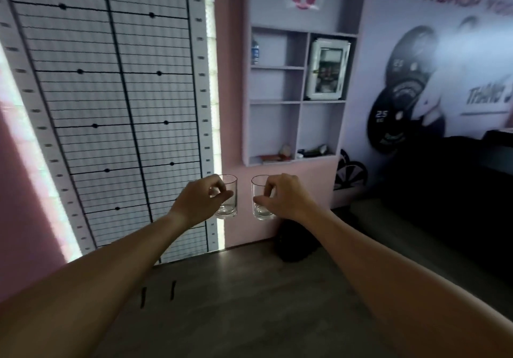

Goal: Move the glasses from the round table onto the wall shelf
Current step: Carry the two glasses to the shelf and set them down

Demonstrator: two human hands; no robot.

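Pink walls are framing a white wall shelf (298,99) of open cubbies, hanging beside a large lined grid chart (111,107) and a gym poster (433,66). Both arms are stretching forward toward the shelf, each hand carrying a clear tumbler in mid-air, below the shelf's bottom edge. Fingers of the left hand (200,200) are curling around the left glass (228,197), pinching it near its middle. Likewise, the right hand (283,197) is gripping the right glass (261,198) from the side. Both glasses are staying upright, side by side and slightly apart. Judging by this, the carry is under way; placing them in a cubby is remaining. No round table is showing.
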